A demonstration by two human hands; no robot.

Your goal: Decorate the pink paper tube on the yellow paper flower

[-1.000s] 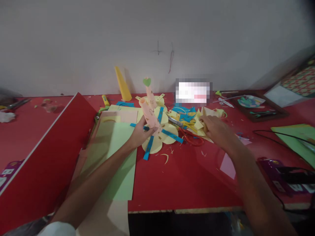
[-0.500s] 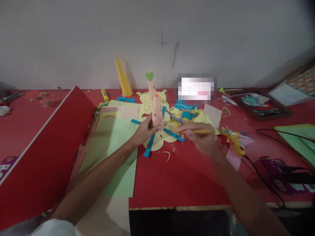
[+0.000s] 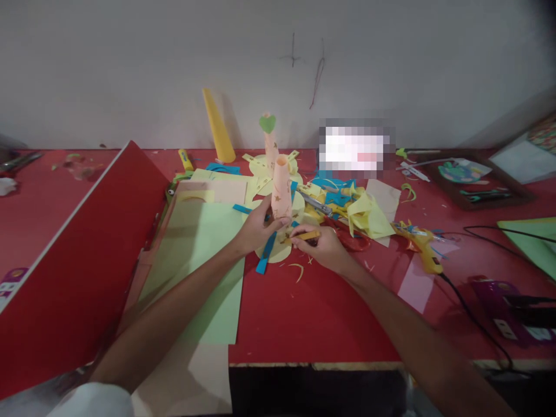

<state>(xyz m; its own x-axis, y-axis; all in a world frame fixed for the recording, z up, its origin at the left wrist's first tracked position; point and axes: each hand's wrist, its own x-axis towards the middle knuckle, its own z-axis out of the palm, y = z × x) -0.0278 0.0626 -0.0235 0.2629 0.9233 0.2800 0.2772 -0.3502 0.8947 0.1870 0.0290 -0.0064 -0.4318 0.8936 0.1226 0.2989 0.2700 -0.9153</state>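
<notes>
My left hand (image 3: pixel 258 227) is closed around the lower part of a peach paper tube (image 3: pixel 282 185) marked with gold stars. The tube stands upright on a pale yellow flower-shaped paper base (image 3: pixel 278 253), which has blue paper strips (image 3: pixel 266 255) across it. In my right hand (image 3: pixel 324 248) is a slim yellow pencil (image 3: pixel 307 235), pinched with its tip at the base's petal, just right of the tube's foot. Behind stands a similar tube (image 3: pixel 270 152) with a green heart (image 3: pixel 267 123) at its top.
Yellow and blue paper scraps (image 3: pixel 369 215), a metal cutter (image 3: pixel 316 202) and red-handled scissors (image 3: pixel 356 240) lie to the right. Farther right are a yellow glue gun (image 3: pixel 428 258) with its cord and a brown tray (image 3: pixel 519 200). Green sheets (image 3: pixel 200 260) and a raised red board (image 3: pixel 82 260) are at left.
My right hand has moved left and in to the flower base, bringing the pencil close to the tube's foot. My left hand keeps its hold. The view has shifted slightly.
</notes>
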